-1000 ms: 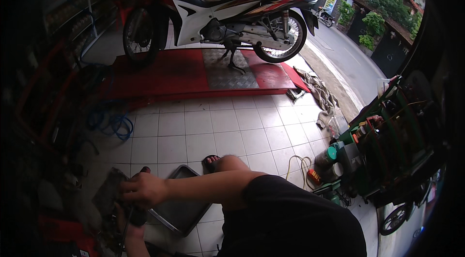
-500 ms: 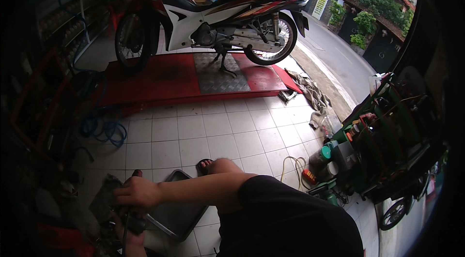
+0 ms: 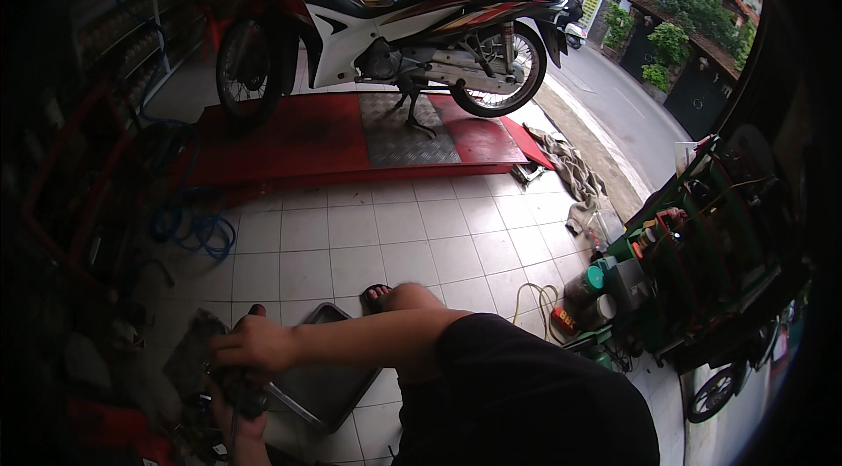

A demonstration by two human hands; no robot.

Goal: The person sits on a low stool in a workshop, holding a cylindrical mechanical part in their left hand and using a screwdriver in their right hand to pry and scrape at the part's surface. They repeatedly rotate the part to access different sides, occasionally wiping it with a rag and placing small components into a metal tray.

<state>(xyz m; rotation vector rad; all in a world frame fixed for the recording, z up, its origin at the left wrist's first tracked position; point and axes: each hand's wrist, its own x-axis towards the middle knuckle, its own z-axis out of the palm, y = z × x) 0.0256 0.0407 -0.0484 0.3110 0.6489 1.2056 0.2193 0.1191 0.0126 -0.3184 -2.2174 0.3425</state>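
At the lower left my right hand point(image 3: 253, 345) reaches across from the right, fingers curled over a dark metal part point(image 3: 239, 389) whose shape is hard to make out in the shadow. My left hand point(image 3: 242, 422) is just below, closed on that part, with a long thin dark rod running down beside it. A greyish crumpled piece point(image 3: 193, 347) lies behind the hands. A black metal tray point(image 3: 320, 387) rests on the tiles under my right forearm, near my sandalled foot point(image 3: 377, 295).
A scooter point(image 3: 395, 27) stands on a red lift platform point(image 3: 307, 137). A green tool cart point(image 3: 702, 229), jars point(image 3: 588, 286) and a crumpled cloth point(image 3: 579, 181) are at the right, by the street. A blue hose point(image 3: 206, 229) and shelves point(image 3: 123, 53) are at the left.
My hands stay together on the dark part with only slight movement. The view shifts a little, and a white two-wheeler now shows on the street behind the scooter.
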